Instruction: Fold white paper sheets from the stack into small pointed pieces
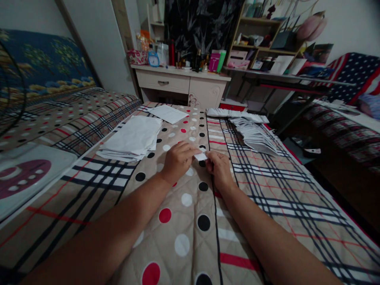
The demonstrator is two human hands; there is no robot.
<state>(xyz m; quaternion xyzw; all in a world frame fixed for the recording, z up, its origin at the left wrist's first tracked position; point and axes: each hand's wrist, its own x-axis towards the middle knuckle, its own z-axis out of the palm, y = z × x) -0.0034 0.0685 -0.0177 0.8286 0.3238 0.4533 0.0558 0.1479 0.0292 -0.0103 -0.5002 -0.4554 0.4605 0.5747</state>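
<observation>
The small, flat white piece, seemingly paper or thin film, could slip or crease if the two hands pull unevenly, since it is pinched only at its edges above the soft, quilted beige bed cover with dots and plaid bands. A careless right forearm or sleeve might also topple the closely packed row of thin white folded pieces at the far right, as they lean on one another; the long white row of similar pieces just beyond looks equally easy to disturb. The left hand is nearly closed, its thumb and fingers on the piece's left edge; the right hand is curled, fingertips nipping the right edge. The piece sits between them, mid-bed, pale, thin and roughly four-sided. To the left lies a loose stack of large white sheets, slightly fanned, with a flat white sheet beside its far end.
</observation>
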